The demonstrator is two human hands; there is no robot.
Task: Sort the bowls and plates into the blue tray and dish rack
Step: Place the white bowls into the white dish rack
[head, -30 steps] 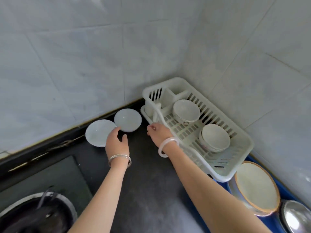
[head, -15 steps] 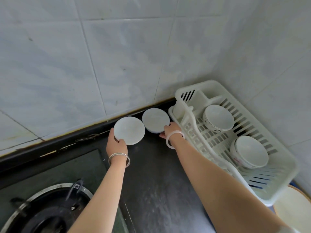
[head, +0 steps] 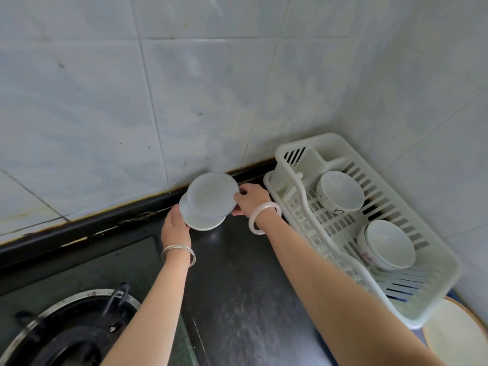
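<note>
Plates, two, small, round, white. Location: centre of the frame, at the rear of the dark worktop (head: 237,286), close to the foot of the tiled wall.

Upper plate (head: 212,192): overlaps the lower plate (head: 203,221) and covers most of it; it looks slightly tilted. Whether the two touch cannot be told.

Hands: left hand (head: 175,228) grips the lower plate at its left rim, with the fingers hidden beneath. Right hand (head: 250,198) pinches the upper plate at its right rim. Neither hand is free.

Dish rack (head: 284,151): white plastic, right of centre. Its long axis runs diagonally toward the lower right. It holds a rear bowl (head: 340,190) and a front bowl (head: 386,244), both upright and well apart.

Blue tray (head: 417,331): only a sliver shows at the lower right corner, under a tan-rimmed plate (head: 454,336).

Key relation: the plates lie just left of the rack's near end, and the right hand sits between the two, so it is the nearer hand. Being round, the plates have no long axis to align. The tray lies well beyond the rack.

Judgement: stacking is in progress, and the pair probably travels rightward next.

Also present: stove burner (head: 68,334), lower left.
</note>
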